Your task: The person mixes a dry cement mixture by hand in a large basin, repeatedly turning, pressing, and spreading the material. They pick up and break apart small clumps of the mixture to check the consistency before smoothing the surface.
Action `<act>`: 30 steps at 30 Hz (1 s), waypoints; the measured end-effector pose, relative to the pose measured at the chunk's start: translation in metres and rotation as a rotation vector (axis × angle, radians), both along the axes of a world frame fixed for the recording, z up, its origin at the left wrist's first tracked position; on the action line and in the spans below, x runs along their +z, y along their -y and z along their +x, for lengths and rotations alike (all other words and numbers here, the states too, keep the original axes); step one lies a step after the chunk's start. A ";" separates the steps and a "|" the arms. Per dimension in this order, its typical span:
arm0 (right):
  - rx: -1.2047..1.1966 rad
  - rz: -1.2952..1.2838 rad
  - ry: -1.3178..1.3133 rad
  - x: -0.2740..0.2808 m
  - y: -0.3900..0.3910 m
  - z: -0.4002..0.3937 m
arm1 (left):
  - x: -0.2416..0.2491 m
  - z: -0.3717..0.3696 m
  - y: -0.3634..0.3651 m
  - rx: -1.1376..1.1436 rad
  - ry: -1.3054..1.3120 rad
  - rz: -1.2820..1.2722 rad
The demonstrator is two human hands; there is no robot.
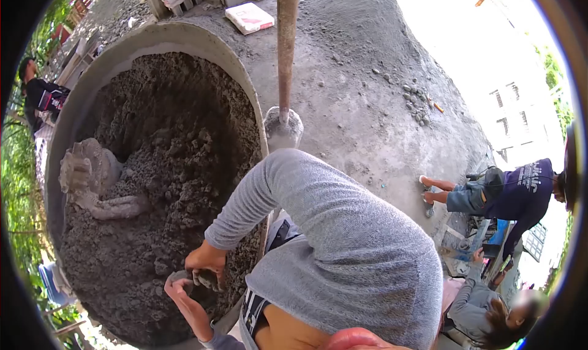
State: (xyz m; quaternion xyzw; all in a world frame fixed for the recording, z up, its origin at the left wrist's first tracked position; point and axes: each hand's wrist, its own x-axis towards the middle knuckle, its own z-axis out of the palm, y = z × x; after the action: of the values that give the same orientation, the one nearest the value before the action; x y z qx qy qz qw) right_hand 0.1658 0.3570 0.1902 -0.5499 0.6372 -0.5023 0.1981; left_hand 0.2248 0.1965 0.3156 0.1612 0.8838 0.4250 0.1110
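A large round mixing drum (248, 86) holds dark, crumbly concrete mix (165, 227). Low over the mix, close to the drum's near wall, my two hands meet. My right hand (208, 261), at the end of a grey sleeve, has its fingers curled down around a grey lump of the mix (206, 281). Just beside it, my left hand (181, 290) is bent around the same lump, its fingertips grey with mix. A mix-caked paddle arm (92, 175) stands in the drum at the far side.
A rusty pole (286, 49) with a cement-caked end (283, 127) stands beside the drum. Beyond are a sand pile (355, 22), a white bag (249, 18) and scattered stones (416, 98). People stand at the right (527, 181), lower right (484, 310) and far left (43, 98).
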 end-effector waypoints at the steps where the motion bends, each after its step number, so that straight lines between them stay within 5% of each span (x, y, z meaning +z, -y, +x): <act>1: -0.089 -0.063 0.424 -0.001 0.007 0.004 | 0.004 0.004 -0.005 -0.024 -0.066 -0.038; 4: -0.473 -0.084 1.875 0.043 0.019 0.017 | 0.004 0.014 -0.011 -0.067 -0.044 -0.067; 8: -0.363 -0.308 2.009 0.047 0.005 0.009 | 0.010 0.020 -0.029 -0.135 -0.121 -0.059; 14: -0.206 -0.997 1.716 0.149 -0.035 -0.027 | 0.047 0.031 -0.020 -0.182 -0.406 0.032; 15: -0.413 -1.040 1.644 0.179 -0.057 -0.022 | 0.049 0.032 -0.018 -0.170 -0.414 0.029; 18: -0.492 -1.397 1.185 0.215 -0.123 0.000 | 0.058 0.030 -0.022 -0.231 -0.426 -0.015; 21: -0.931 -1.588 0.712 0.231 -0.171 0.061 | 0.070 0.037 -0.034 -0.307 -0.411 -0.031; 26: -1.188 -1.729 0.678 0.231 -0.217 0.158 | 0.101 0.056 -0.054 -0.536 -0.404 -0.077; 28: -0.997 -1.816 1.099 0.220 -0.240 0.196 | 0.105 0.061 -0.059 -0.613 -0.410 -0.095; 30: -0.936 -1.961 1.042 0.204 -0.254 0.240 | 0.105 0.063 -0.055 -0.629 -0.425 -0.105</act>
State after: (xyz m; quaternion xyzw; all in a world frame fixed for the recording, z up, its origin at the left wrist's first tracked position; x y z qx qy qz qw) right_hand 0.4057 0.6105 0.3945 0.0865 -0.0343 -0.9578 -0.2720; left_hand 0.2876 0.2515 0.4205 0.5031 0.8150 0.2816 0.0581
